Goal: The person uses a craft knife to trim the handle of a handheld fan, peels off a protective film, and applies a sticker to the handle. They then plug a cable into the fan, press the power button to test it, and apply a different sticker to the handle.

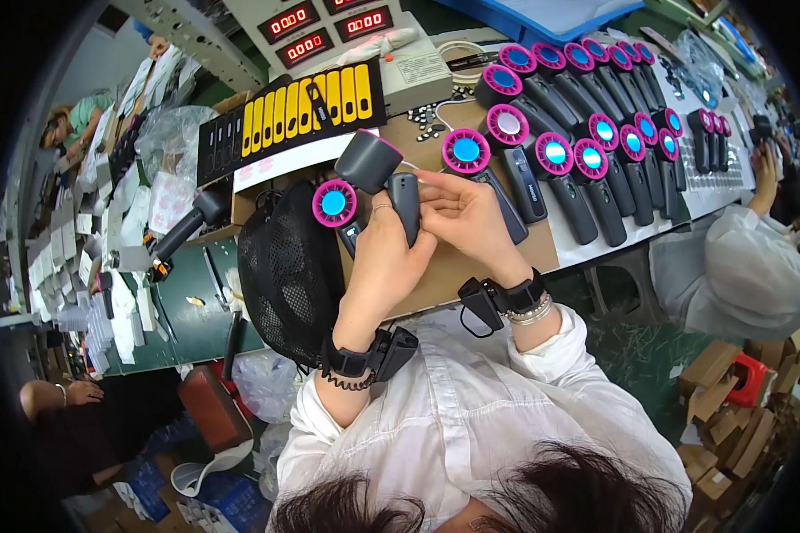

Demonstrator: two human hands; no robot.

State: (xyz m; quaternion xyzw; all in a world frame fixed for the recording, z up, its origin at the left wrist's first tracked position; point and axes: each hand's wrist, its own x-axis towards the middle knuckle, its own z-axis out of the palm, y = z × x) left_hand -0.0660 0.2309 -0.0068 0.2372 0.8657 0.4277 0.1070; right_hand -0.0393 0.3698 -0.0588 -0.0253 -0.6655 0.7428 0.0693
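My left hand is closed around a dark grey handheld fan, whose wide round head has a pink rim and points up and left. Its handle stands up between my two hands. Against the handle's right side, the curled fingers of my right hand grip near its upper end; the fingertips are partly hidden. A thin white cable passes close behind the handle. Just left of my left hand lies a second fan with a pink ring and blue centre. Another such fan lies beyond my right hand.
Several similar fans lie in rows to the right. Behind stand a black tray with yellow strips and a meter with red digits. A black mesh bag sits at left. Co-workers sit at both sides, one in white sleeves.
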